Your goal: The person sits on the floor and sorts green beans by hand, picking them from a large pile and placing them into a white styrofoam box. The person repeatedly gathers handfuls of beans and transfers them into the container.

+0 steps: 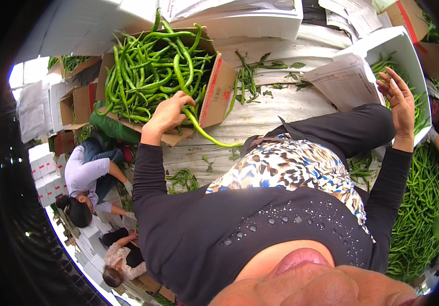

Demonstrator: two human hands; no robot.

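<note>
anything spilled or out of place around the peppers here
Yes: loose peppers and leaves lie scattered on the white sheet, outside any box. The cardboard box is also heaped above its rim, and a long pepper at the left hand juts past its edge.

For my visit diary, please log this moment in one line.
left hand: holding long green pepper | at: pepper-filled cardboard box | right hand: open, empty, near white box

Bright, diffuse daylight; purple-fringed glare at upper left; centre fairly sharp; edges bent, corners black.
</note>
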